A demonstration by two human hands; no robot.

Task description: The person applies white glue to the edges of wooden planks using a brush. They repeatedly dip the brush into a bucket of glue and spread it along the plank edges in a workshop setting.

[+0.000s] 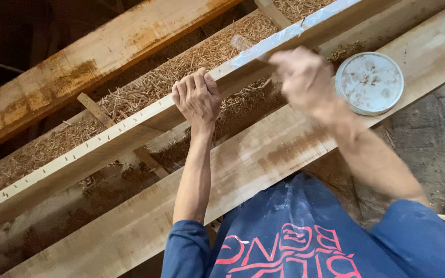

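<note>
Long rough wooden planks (263,154) run diagonally over a dim concrete floor (428,134), straw-like fibres (145,90) packed between them. The left hand (198,97) has its grip closed over the pale slotted rail (93,144). The right hand (305,77) is blurred, its grip unreadable, beside a round white lid (370,82).

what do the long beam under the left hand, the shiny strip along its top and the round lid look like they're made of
Long beam: bare, unfinished wood, going by its grain and rusty-brown stains; small slots run along its top edge. Shiny strip: probably clear plastic tape or film, glossy and wrinkled, though blur leaves it open. Round lid: possibly metal or plastic, white, with smudged stains. The left hand grips the beam; the right hand is blurred.
</note>
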